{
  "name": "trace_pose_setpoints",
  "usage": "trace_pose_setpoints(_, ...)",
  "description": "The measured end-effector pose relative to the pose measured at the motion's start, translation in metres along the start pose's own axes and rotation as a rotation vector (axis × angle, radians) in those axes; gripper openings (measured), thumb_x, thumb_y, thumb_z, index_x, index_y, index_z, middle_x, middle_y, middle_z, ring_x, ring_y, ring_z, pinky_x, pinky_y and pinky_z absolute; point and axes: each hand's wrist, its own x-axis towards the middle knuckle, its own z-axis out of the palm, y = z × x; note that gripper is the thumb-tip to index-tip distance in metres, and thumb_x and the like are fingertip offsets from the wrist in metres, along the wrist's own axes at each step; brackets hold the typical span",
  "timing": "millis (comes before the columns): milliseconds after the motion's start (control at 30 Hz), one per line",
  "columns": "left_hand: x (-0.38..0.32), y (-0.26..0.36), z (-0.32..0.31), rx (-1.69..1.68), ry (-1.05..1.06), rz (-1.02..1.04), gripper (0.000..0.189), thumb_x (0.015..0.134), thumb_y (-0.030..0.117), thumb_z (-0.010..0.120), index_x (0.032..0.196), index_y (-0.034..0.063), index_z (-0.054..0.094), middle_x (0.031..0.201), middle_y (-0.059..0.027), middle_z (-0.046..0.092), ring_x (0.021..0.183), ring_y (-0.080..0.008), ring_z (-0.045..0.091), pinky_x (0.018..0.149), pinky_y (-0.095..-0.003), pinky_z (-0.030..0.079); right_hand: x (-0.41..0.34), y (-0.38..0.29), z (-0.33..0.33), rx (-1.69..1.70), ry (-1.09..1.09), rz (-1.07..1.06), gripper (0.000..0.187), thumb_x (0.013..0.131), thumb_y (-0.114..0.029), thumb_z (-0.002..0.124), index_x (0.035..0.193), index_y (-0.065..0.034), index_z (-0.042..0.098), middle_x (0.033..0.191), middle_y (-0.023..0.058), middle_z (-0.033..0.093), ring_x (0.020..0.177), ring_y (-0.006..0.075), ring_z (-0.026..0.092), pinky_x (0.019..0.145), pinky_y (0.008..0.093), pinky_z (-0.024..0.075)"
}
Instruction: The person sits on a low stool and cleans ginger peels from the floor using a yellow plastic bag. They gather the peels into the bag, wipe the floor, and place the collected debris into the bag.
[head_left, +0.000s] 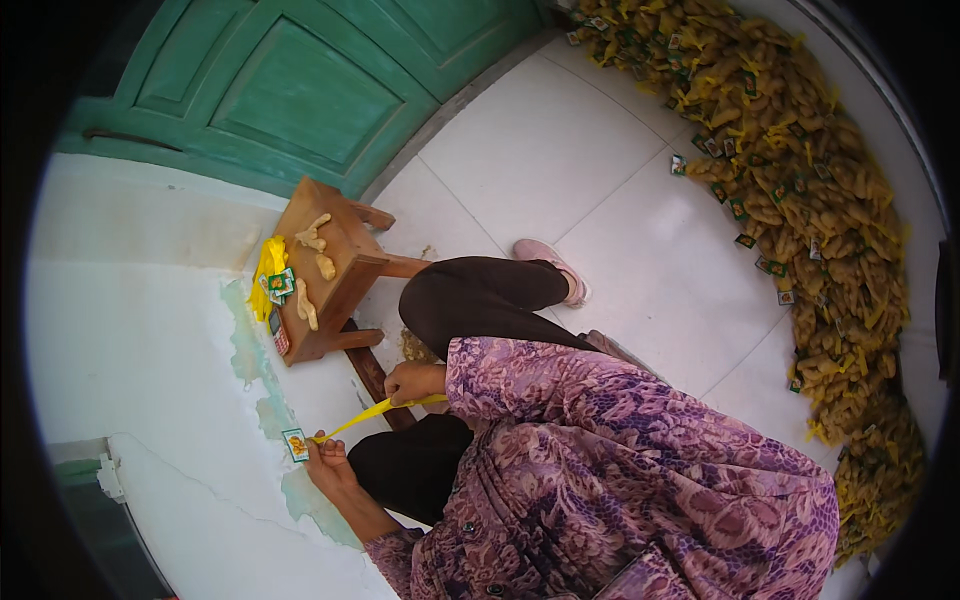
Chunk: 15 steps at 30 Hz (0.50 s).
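My left hand (330, 459) pinches one end of a stretched yellow mesh strip (367, 415), beside a small green-and-white printed tag (295, 445). Farther along the strip, my right hand (412, 381) has its fingers closed on it; the strip's far end passes under the sleeve. Above my hands in the picture, several ginger pieces (306, 304) lie on a wooden stool (341, 281). A bundle of yellow mesh bags (266, 279) with similar tags hangs at the stool's wall-side edge.
A red keypad device (279, 332) rests at the stool's edge. Along the right wall lies a long heap of ginger in tagged yellow mesh bags (810, 202). A green panelled door (307, 90) stands beyond the stool, and a peeling wall (150, 360) runs along the left.
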Motion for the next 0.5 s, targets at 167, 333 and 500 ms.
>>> trace_pose_setpoints(167, -0.005, -0.005, -0.014, -0.098, -0.030, -0.036, 0.015, 0.089, 0.020, 0.057, 0.092, 0.0060, 0.052, 0.080, -0.0058, 0.059, 0.062, -0.0121, 0.054, 0.059, -0.0283, 0.045, -0.014, -0.038, -0.038, -0.021, 0.361, -0.226, 0.029, 0.082, -0.027, 0.060, 0.098, -0.0027, 0.062, 0.091, 0.0159, 0.063, 0.080, 0.0281, 0.062, 0.071, 0.0351, 0.0487)
trace_pose_setpoints(333, -0.021, -0.016, -0.058, -0.203, -0.135, -0.083, 0.012, 0.089, 0.018, 0.057, 0.093, 0.0073, 0.053, 0.077, -0.0046, 0.059, 0.062, -0.0128, 0.052, 0.061, -0.0313, 0.044, -0.088, -0.093, -0.139, -0.487, 0.624, -0.517, 0.057, 0.091, -0.034, 0.047, 0.133, 0.0016, 0.034, 0.139, 0.0208, 0.032, 0.132, 0.0327, 0.026, 0.108, 0.0456, 0.0185)
trace_pose_setpoints(500, -0.020, -0.037, -0.058, -0.277, -0.199, -0.103, 0.011, 0.089, 0.017, 0.056, 0.094, 0.0071, 0.053, 0.078, -0.0053, 0.059, 0.062, -0.0133, 0.052, 0.064, -0.0316, 0.045, -0.253, 0.104, -0.172, -0.846, 0.435, 0.516, 0.059, 0.090, -0.042, 0.044, 0.126, 0.0047, 0.040, 0.131, 0.0238, 0.038, 0.126, 0.0349, 0.032, 0.104, 0.0440, 0.0244)
